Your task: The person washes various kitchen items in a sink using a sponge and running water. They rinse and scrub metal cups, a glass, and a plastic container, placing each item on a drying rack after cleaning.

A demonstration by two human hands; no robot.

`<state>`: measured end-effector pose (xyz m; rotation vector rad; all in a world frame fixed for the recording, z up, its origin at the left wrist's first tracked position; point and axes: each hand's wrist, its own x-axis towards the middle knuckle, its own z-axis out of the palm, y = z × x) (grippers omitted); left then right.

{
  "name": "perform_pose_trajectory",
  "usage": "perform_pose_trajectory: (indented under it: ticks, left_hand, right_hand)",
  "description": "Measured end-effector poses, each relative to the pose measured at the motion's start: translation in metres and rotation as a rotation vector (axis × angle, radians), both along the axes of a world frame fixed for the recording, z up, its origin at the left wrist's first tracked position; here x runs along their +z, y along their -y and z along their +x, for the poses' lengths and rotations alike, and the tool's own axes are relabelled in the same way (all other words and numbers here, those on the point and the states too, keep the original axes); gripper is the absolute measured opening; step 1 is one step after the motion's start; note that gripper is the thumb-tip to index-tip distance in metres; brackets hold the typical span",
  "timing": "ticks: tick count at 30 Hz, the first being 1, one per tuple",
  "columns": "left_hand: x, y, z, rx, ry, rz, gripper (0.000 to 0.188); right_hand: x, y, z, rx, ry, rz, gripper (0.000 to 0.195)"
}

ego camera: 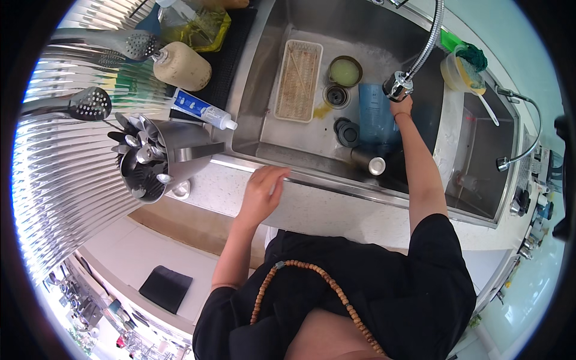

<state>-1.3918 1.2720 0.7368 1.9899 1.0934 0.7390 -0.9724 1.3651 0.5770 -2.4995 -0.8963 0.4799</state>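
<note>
My right hand [402,106] reaches into the deep steel sink [306,153], partly hidden behind the chrome faucet spray head [397,86]. It is at the right side of a blue translucent plastic container [374,112]; whether it grips that or the spray head cannot be told. My left hand [264,191] hovers by the sink's front edge, holding nothing, thumb apart from the loosely bent fingers. In the sink are a beige plastic basket [294,96] with a thin stick in it, a round bowl of greenish liquid [345,72], dark round lids [348,133] and a dark metal cup [370,162].
A steel pot of cutlery [189,135], a blue-and-white tube [202,109] and a beige pump bottle [182,66] stand or lie on the left. At right, a plastic tub [456,74] holds scrubbers beside a smaller sink [483,157]. The flexible faucet hose [429,40] arches overhead.
</note>
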Motion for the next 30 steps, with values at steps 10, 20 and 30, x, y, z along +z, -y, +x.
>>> perform_pose_trajectory:
  ticks: [10, 20, 30]
  left_hand:
    - [-0.007, -0.046, 0.079, -0.273, -0.070, 0.076, 0.014]
    - [-0.011, -0.061, 0.107, -0.365, -0.162, -0.082, 0.017]
    - [0.003, -0.092, 0.130, -0.314, -0.152, -0.220, 0.023]
  right_hand:
    - [-0.015, -0.050, 0.039, -0.024, -0.191, -0.031, 0.043]
    - [0.027, -0.099, 0.064, 0.084, 0.064, -0.346, 0.036]
    - [0.139, -0.087, 0.027, -0.087, -0.198, -0.118, 0.060]
